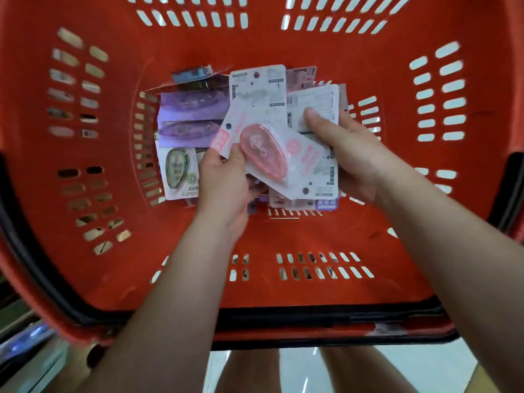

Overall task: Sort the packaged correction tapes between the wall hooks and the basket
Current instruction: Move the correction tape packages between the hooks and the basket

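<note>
A red basket (255, 46) is viewed from above, with packaged correction tapes (192, 114) heaped on its floor. Over the basket's middle, a fanned stack of packs (312, 103) is clamped by the right hand (348, 154), thumb pressed on top. A pink pack (263, 150) is pinched at its corner by the left hand (224, 180). Should the thumb be eased, the stack could be spilled into the basket and mixed with the heap.

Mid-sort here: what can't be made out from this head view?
- The wall hooks: outside the head view; the red basket fills it.
- Print on the pink correction tape pack, pinched by the left hand: too blurred to read.
- Number of packs in the stack held by the right hand: covered by the pink pack and that hand.
- Packs on the basket floor beneath both hands: hidden.
</note>
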The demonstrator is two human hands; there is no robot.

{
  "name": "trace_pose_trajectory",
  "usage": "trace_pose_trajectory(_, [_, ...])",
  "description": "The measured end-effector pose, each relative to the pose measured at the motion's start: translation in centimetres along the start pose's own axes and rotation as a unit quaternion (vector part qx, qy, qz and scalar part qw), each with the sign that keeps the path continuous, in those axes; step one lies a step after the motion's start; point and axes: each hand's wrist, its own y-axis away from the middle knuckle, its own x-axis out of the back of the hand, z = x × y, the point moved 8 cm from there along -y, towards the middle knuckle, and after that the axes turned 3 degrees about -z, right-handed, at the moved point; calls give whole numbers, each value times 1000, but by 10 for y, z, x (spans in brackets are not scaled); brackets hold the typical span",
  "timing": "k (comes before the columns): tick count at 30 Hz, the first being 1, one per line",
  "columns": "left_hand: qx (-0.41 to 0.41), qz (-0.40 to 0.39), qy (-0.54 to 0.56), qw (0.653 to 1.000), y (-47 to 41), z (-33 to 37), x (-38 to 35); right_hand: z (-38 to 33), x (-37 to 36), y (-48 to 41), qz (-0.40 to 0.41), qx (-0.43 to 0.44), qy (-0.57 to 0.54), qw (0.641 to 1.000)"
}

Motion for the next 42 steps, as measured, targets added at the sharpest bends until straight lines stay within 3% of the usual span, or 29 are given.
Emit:
trace_pose_trajectory(2, [-5, 18, -14, 1000, 4, 0, 0, 3, -2, 1, 2, 36, -13, 999])
trace_pose_trajectory(5, [-1, 30, -18, 999, 9, 5, 5, 4, -6, 3, 1, 87, 54, 995])
trace_pose_trajectory(10, [17, 10, -30, 999, 19, 16, 7, -3, -3, 17, 9, 94, 98, 991])
trace_pose_trajectory(16, [33, -45, 43, 998, 35, 38, 9, -33, -19, 57, 8, 99, 210, 973])
trace_pose_trajectory(22, [40, -100, 103, 989, 73, 70, 16, -61, -45, 104, -35, 67, 167, 983])
trace_pose_trajectory(26, [19, -46, 120, 991, 107, 93, 19, -86, -48, 133, 40, 111, 116, 986])
trace_pose_trajectory(30, [-31, 13, 123, 992, 144, 116, 26, -121, -60, 170, 52, 200, 158, 966])
trace_pose_trajectory(33, [-79, 113, 103, 985, 172, 129, 49, -142, -71, 193, 60, 251, 244, 935])
trace_pose_trajectory(36, [-207, 187, 4, 960, 215, 162, 72, -154, -80, 211, 54, 258, 330, 906])
trace_pose_trajectory(39, [-378, 119, -193, 898, 267, 203, 44, -158, -93, 227, 32, 239, 317, 917])
trace_pose_trajectory(42, [-442, 51, -338, 829, 298, 208, 9, -158, -103, 240, 25, 224, 236, 945])
